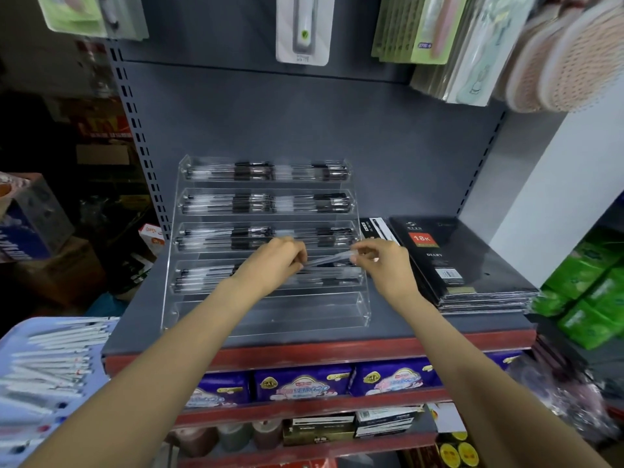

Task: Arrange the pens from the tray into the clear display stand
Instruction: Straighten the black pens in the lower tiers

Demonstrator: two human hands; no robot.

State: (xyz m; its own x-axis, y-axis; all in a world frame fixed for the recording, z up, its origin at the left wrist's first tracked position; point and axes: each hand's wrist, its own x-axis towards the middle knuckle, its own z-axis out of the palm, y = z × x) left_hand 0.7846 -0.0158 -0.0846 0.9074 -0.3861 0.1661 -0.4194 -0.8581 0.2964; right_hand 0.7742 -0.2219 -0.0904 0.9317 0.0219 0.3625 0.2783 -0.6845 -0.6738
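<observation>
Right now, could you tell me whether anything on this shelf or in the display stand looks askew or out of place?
Only the pen held between the left hand and the right hand: it slants across the clear display stand over the fourth tier, while the stocked pens lie level. The bottom tier has no pens. Nothing looks spilled or damaged.

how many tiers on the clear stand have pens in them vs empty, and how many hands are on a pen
Tiers of the clear display stand holding pens: 4
Empty tiers: 1 (the front one)
Total tiers: 5
Hands on the pen: 2, left hand and right hand
</observation>
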